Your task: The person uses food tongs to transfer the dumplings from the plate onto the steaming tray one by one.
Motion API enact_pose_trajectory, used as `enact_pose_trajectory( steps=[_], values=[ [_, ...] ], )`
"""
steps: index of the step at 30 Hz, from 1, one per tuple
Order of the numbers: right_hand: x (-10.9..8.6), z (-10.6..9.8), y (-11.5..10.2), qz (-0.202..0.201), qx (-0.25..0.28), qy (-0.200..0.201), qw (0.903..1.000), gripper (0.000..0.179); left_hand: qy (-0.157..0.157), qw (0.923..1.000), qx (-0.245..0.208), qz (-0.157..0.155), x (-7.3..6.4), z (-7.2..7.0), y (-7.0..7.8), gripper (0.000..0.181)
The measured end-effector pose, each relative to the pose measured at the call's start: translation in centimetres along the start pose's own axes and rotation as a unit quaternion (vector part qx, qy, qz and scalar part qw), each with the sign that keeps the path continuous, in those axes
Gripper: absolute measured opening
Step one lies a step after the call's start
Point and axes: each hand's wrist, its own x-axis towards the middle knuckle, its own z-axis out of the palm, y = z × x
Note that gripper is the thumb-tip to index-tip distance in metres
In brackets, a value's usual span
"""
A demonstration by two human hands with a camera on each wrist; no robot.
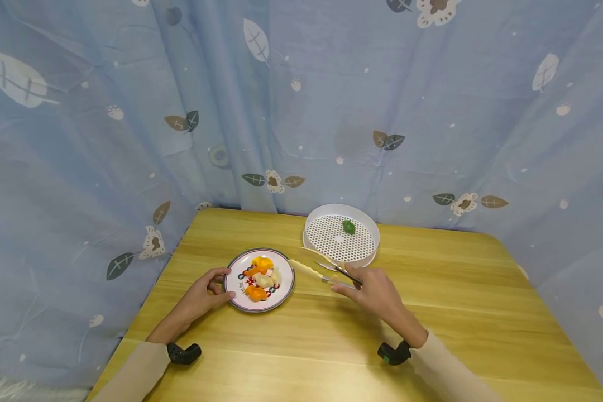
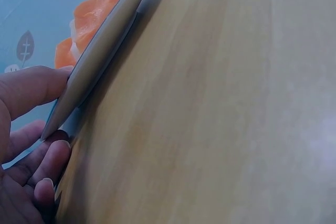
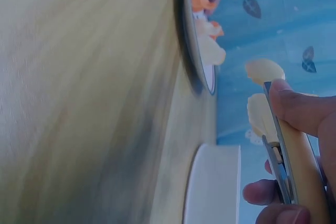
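Note:
My left hand (image 1: pixel 207 293) grips the near-left rim of a round white plate (image 1: pixel 237 271), with the thumb over the edge and fingers curled below, as the left wrist view shows. On the plate lie several dumpling-shaped pieces, among them an orange piece (image 1: pixel 256 293), a yellow-orange piece (image 1: pixel 262 263) and a cream piece (image 1: pixel 263 280). Tongs (image 1: pixel 305 269) with pale, wavy-edged tips and metal arms are held in my right hand (image 1: pixel 379 293). Their tips are spread and point left, close to the plate's right rim; nothing shows between them.
A round white tray (image 1: pixel 321 234) with a perforated bottom stands at the table's back, beyond the tongs. Inside it sits a green piece (image 1: pixel 349 226). A blue patterned curtain (image 1: pixel 331 111) hangs round the wooden table (image 1: pixel 462 296).

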Motion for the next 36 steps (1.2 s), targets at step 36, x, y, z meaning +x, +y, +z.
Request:
enact_pose_trajectory(
  steps=[36],
  values=[
    [-2.0, 2.7, -4.7, -0.07, 0.028, -0.062, 0.9952, 0.063, -0.002, 0.9999, -0.013, 0.004, -0.3, -0.1, 0.2, 0.065]
  ],
)
